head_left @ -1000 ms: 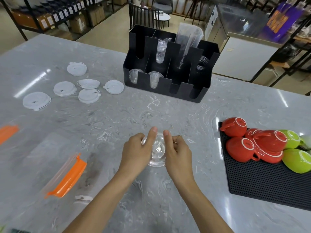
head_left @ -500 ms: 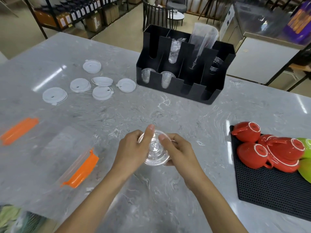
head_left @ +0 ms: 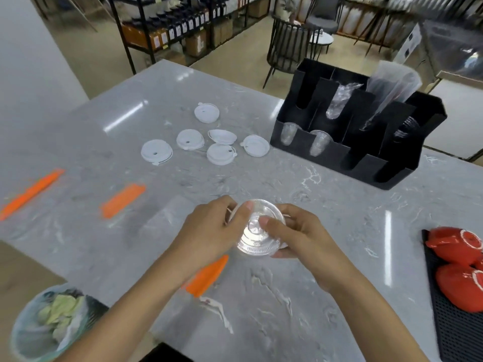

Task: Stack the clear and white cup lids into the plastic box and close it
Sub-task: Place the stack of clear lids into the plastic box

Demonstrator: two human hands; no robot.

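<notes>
Both hands grip a stack of clear lids (head_left: pixel 257 231) just above the grey marble worktop (head_left: pixel 339 218), near the middle of its near edge. The left hand (head_left: pixel 209 231) curls round the stack's left rim, thumb laid across the top; the right hand (head_left: pixel 295 231) cups the right rim with its thumb pressing the domed centre. Compared with a second ago, the stack has come off the worktop and tipped slightly toward the camera, and the view has swung left, bringing the clear plastic box (head_left: pixel 167 220) with its orange clips (head_left: pixel 122 201) into fuller sight just left of the hands. That reads as the clear lids being gathered and squared, ready to go into the box. Six white lids (head_left: pixel 219 154) lie loose toward the far left of the worktop, untouched, so the task appears to be in its early part: nothing shows inside the box, though motion blur makes that hard to confirm. A black cup organiser (head_left: pixel 339 152) stands at the far right, red cups (head_left: pixel 454 241) on a black mat at the right edge.
</notes>
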